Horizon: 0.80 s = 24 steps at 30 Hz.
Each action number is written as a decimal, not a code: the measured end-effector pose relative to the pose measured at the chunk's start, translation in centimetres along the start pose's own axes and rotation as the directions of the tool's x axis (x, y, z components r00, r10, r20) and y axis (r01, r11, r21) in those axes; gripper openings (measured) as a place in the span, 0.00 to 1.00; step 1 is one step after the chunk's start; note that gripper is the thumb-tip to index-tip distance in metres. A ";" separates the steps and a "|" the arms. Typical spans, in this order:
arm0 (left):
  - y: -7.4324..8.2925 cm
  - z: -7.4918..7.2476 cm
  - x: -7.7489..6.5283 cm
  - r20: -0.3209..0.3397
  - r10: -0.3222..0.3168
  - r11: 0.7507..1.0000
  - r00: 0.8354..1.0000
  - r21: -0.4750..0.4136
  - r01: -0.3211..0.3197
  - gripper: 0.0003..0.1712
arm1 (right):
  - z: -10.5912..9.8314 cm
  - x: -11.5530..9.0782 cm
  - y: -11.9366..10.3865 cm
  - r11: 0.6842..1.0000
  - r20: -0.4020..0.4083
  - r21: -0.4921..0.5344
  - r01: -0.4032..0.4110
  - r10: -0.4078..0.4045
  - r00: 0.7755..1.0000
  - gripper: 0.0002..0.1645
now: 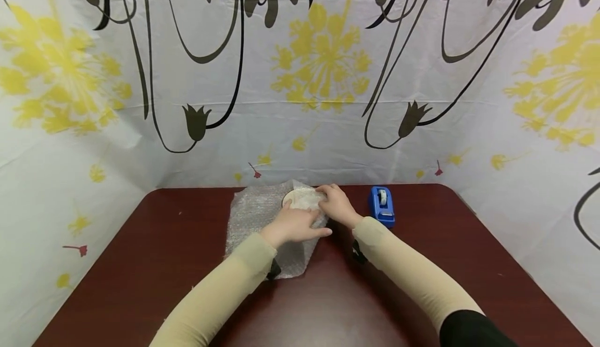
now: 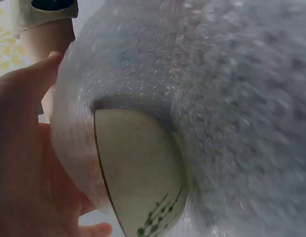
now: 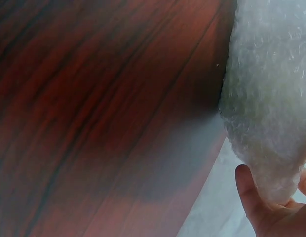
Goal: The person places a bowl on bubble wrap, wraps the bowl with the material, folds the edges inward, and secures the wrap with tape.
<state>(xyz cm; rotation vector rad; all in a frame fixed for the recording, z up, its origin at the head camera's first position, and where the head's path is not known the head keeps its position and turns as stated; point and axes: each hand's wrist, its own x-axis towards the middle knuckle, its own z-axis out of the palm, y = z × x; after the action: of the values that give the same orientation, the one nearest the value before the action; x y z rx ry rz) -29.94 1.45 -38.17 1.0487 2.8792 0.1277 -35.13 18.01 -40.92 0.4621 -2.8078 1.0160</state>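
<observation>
A cream bowl [image 2: 138,163] with a brown rim and a green plant pattern lies partly covered by a sheet of bubble wrap [image 1: 250,217]. In the left wrist view the bowl is tipped on its side in the frame, and the wrap folds over its rim. My left hand [image 1: 292,225] presses the folded wrap over the bowl's mouth with spread fingers, the thumb pointing right. At the bowl's right side my right hand [image 1: 340,207] pinches the wrap between thumb and fingers, as the right wrist view shows. Wrap hides much of the bowl.
A blue tape dispenser [image 1: 382,206] stands just right of my right hand, near the back of the dark red wooden table [image 1: 140,263]. A patterned cloth [image 1: 304,144] hangs behind the table.
</observation>
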 end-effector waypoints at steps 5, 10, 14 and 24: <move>0.0 0.0 1.0 0.049 -0.005 0.999 0.999 -0.044 0.008 0.47 | 0.5 -0.1 0.0 0.999 -0.006 0.035 -0.019 0.019 1.000 0.20; -0.2 0.3 1.7 0.098 0.000 0.998 0.995 -0.058 0.006 0.51 | 0.2 -0.1 -0.1 0.999 0.038 0.034 0.000 -0.002 0.999 0.20; -0.6 0.5 2.0 0.136 0.003 0.996 0.991 -0.084 0.009 0.51 | -0.8 -0.1 -0.5 0.999 0.109 0.016 0.041 -0.043 0.993 0.23; -1.4 -0.1 1.9 0.169 0.012 0.994 0.986 -0.113 0.007 0.49 | -2.3 -1.6 -0.3 0.998 0.267 0.050 -0.042 0.027 0.963 0.24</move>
<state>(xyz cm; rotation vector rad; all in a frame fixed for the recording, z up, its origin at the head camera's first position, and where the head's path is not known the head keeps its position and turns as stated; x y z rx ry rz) -32.34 1.60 -38.29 0.9914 2.6851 0.1904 -33.52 19.71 -39.30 0.6000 -3.0380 1.1176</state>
